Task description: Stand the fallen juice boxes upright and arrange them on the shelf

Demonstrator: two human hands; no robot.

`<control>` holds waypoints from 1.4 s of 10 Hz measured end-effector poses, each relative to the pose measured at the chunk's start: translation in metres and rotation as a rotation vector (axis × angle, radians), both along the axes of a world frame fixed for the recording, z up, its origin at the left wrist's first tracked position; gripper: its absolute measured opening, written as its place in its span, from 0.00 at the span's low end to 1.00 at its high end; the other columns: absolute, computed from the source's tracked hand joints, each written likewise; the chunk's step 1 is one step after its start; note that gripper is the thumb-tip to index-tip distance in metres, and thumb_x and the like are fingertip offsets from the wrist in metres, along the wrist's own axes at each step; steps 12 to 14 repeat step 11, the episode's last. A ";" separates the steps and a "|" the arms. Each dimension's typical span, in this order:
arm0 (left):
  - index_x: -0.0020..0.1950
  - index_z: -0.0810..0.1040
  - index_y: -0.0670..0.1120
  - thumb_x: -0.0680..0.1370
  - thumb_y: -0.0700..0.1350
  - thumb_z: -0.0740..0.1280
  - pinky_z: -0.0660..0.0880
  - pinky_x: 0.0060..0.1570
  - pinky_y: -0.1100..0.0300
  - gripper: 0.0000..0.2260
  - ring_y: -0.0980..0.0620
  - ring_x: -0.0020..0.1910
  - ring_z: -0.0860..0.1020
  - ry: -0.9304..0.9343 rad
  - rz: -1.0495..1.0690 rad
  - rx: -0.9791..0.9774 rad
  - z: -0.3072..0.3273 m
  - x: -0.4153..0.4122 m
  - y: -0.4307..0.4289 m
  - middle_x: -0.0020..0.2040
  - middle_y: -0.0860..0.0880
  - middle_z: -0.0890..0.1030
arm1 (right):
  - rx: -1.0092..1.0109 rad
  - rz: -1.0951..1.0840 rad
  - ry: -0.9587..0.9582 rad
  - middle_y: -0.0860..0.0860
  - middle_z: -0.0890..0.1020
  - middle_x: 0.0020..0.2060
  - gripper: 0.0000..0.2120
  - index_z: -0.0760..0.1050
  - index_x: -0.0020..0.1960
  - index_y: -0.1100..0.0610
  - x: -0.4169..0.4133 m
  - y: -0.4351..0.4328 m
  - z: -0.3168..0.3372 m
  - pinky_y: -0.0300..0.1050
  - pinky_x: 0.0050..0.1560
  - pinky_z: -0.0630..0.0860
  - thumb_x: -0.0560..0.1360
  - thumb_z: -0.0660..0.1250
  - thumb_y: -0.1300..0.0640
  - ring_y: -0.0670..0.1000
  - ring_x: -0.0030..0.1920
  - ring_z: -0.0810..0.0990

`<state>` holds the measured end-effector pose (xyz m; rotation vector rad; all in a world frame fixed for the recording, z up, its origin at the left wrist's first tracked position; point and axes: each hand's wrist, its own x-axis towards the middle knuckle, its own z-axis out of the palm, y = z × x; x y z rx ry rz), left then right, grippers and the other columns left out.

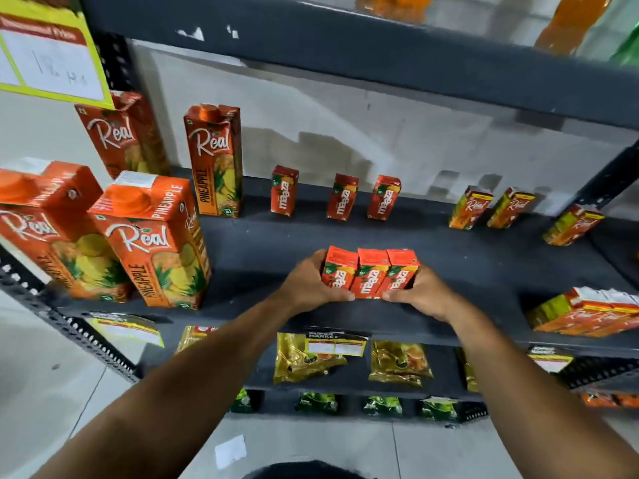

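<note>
Maaza boxes point(370, 273), three in a row, sit upright near the shelf's point(449, 250) front edge, squeezed between the left hand point(311, 285) and right hand point(420, 293), both wrapped on the end boxes. Probably light, stiffish cartons, bit slick; press from the outer sides so the middle one doesn't pop out.

A dark grey slotted-metal shelving rack point(345, 233) stands against a whitish plastered wall point(345, 133); pale grey tiled floor point(52, 392) lies near left.
</note>
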<state>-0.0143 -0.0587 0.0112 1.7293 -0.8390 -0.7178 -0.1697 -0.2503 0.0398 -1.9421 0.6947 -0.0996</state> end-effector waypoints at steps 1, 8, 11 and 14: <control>0.55 0.78 0.56 0.58 0.51 0.82 0.78 0.51 0.57 0.27 0.60 0.47 0.82 -0.018 0.044 -0.003 -0.002 -0.006 -0.001 0.49 0.56 0.84 | -0.018 -0.007 -0.040 0.52 0.85 0.48 0.22 0.77 0.50 0.50 -0.002 0.013 -0.007 0.50 0.55 0.77 0.62 0.78 0.68 0.48 0.48 0.83; 0.53 0.76 0.58 0.55 0.54 0.82 0.78 0.46 0.61 0.29 0.63 0.44 0.82 -0.042 0.089 0.139 0.000 -0.019 0.047 0.45 0.60 0.84 | -0.176 0.013 0.013 0.29 0.82 0.39 0.23 0.76 0.43 0.31 -0.009 0.065 -0.021 0.38 0.38 0.75 0.56 0.82 0.51 0.35 0.40 0.82; 0.64 0.68 0.59 0.53 0.52 0.84 0.77 0.59 0.50 0.44 0.57 0.55 0.80 -0.022 0.085 0.081 0.010 -0.026 0.050 0.57 0.57 0.80 | -0.099 0.036 -0.077 0.38 0.83 0.48 0.36 0.73 0.58 0.37 -0.010 0.060 -0.023 0.45 0.50 0.81 0.56 0.83 0.54 0.36 0.47 0.81; 0.64 0.68 0.59 0.53 0.52 0.84 0.77 0.59 0.50 0.44 0.57 0.55 0.80 -0.022 0.085 0.081 0.010 -0.026 0.050 0.57 0.57 0.80 | -0.099 0.036 -0.077 0.38 0.83 0.48 0.36 0.73 0.58 0.37 -0.010 0.060 -0.023 0.45 0.50 0.81 0.56 0.83 0.54 0.36 0.47 0.81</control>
